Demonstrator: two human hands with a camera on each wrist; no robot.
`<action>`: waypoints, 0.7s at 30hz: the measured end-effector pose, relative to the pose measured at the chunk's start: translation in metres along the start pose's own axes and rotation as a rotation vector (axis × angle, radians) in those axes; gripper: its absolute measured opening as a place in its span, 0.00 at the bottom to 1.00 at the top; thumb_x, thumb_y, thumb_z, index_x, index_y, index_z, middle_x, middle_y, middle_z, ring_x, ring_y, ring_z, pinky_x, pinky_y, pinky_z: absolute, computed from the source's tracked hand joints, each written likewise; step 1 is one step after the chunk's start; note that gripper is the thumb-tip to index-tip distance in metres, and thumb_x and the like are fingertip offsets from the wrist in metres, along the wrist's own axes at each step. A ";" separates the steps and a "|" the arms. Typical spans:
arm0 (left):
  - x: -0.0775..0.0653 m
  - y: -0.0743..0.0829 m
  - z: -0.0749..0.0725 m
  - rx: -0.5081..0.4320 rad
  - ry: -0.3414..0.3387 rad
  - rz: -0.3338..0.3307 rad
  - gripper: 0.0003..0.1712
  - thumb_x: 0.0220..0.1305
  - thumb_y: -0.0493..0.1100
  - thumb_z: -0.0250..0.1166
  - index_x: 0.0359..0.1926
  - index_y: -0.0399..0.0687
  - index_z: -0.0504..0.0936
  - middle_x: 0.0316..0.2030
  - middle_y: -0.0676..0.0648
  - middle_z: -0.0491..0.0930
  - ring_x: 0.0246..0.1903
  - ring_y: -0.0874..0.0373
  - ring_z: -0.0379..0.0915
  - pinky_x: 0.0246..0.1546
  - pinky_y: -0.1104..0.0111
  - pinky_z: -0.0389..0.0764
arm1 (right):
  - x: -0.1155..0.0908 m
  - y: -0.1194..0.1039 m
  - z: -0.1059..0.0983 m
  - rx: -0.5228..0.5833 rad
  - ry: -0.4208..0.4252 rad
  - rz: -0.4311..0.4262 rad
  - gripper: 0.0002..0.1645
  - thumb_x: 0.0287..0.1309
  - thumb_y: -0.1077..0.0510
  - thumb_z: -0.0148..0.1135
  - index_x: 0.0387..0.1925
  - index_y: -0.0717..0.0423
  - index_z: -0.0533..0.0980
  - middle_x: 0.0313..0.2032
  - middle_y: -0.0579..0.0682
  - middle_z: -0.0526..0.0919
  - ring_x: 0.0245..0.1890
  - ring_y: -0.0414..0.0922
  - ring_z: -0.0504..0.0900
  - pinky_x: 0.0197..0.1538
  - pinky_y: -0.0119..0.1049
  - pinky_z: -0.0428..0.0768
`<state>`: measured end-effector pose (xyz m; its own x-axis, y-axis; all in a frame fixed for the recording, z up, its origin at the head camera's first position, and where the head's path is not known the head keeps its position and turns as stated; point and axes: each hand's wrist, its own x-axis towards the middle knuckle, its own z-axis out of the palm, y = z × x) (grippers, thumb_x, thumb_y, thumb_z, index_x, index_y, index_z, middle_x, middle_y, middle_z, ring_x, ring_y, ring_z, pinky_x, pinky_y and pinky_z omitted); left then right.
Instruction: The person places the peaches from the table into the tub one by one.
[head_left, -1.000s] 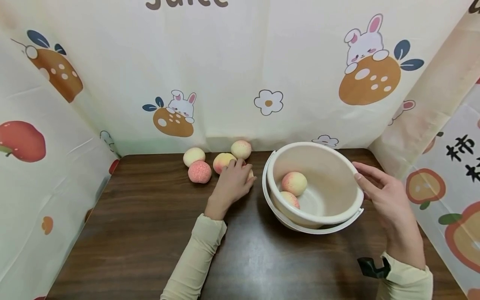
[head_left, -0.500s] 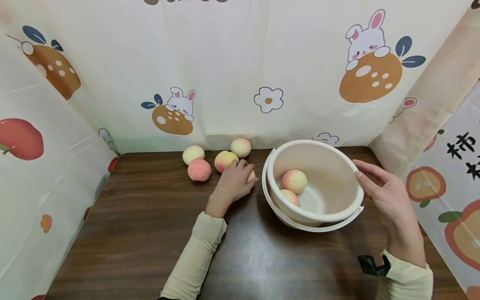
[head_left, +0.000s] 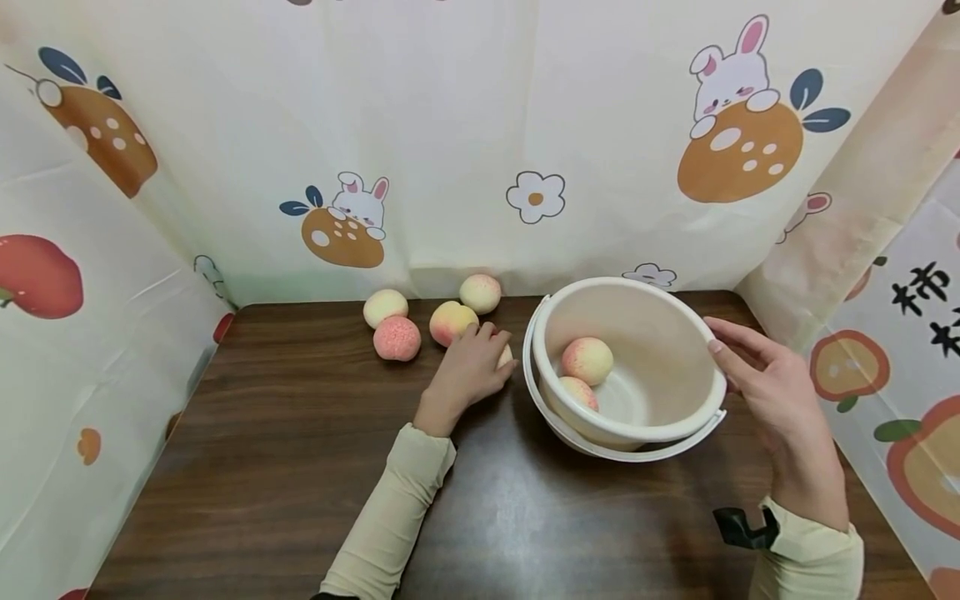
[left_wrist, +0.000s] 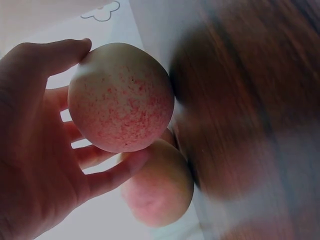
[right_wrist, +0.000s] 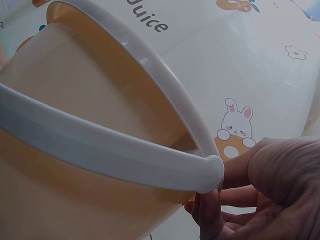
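My left hand (head_left: 468, 372) curls its fingers and thumb round a peach (left_wrist: 121, 97), pale with red speckles, low at the table. In the head view the hand hides most of that peach. Just behind it sits a yellow and pink peach (head_left: 452, 322), and a paler one (head_left: 480, 293) lies farther back. With thumb and fingers my right hand (head_left: 780, 392) pinches the rim of a cream bucket (head_left: 630, 292), by the handle's (right_wrist: 100, 145) pivot. Inside the bucket, toward its left side, rest a peach (head_left: 588, 361) and another peach (head_left: 580, 393).
To the left, a pale peach (head_left: 386, 308) touches a pinkish-red peach (head_left: 397, 338). The dark wooden table (head_left: 285, 467) ends at the back against a printed curtain (head_left: 450, 125). A black strap (head_left: 746, 529) hangs at the right cuff.
The camera view has tilted down slightly. The yellow and pink peach has shifted a little to the right. The left hand stays at its peach and the right hand keeps hold of the rim.
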<state>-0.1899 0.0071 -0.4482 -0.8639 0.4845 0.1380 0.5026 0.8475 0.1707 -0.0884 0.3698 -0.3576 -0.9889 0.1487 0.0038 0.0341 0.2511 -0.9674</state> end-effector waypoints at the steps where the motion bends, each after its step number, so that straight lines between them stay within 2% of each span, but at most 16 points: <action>1: 0.000 0.000 0.000 -0.001 0.000 -0.001 0.26 0.72 0.56 0.64 0.63 0.47 0.80 0.55 0.41 0.81 0.55 0.41 0.76 0.55 0.48 0.80 | 0.000 0.000 0.000 0.006 0.000 0.000 0.26 0.72 0.55 0.64 0.68 0.55 0.76 0.43 0.29 0.87 0.36 0.30 0.87 0.33 0.26 0.85; 9: 0.003 -0.002 0.000 0.004 0.014 0.026 0.24 0.71 0.55 0.66 0.59 0.44 0.81 0.50 0.39 0.81 0.51 0.39 0.76 0.53 0.52 0.81 | -0.001 -0.001 0.001 0.022 0.005 -0.001 0.27 0.71 0.55 0.65 0.68 0.56 0.75 0.44 0.30 0.87 0.36 0.30 0.87 0.33 0.26 0.85; 12: 0.003 -0.003 -0.001 0.019 0.034 0.043 0.24 0.69 0.55 0.67 0.57 0.45 0.82 0.49 0.39 0.81 0.49 0.40 0.77 0.52 0.53 0.81 | -0.001 -0.001 0.001 0.013 0.008 -0.003 0.27 0.71 0.54 0.65 0.68 0.57 0.76 0.44 0.31 0.87 0.36 0.30 0.87 0.34 0.25 0.85; 21: -0.001 -0.006 -0.009 0.014 0.034 0.043 0.23 0.67 0.57 0.69 0.54 0.48 0.83 0.47 0.40 0.81 0.48 0.41 0.76 0.46 0.52 0.82 | 0.000 0.000 0.001 -0.004 0.004 -0.005 0.28 0.71 0.54 0.65 0.68 0.57 0.75 0.45 0.31 0.86 0.36 0.30 0.87 0.34 0.26 0.85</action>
<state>-0.1912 -0.0002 -0.4403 -0.8395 0.5133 0.1783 0.5388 0.8288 0.1506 -0.0886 0.3690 -0.3577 -0.9884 0.1517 0.0098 0.0296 0.2555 -0.9663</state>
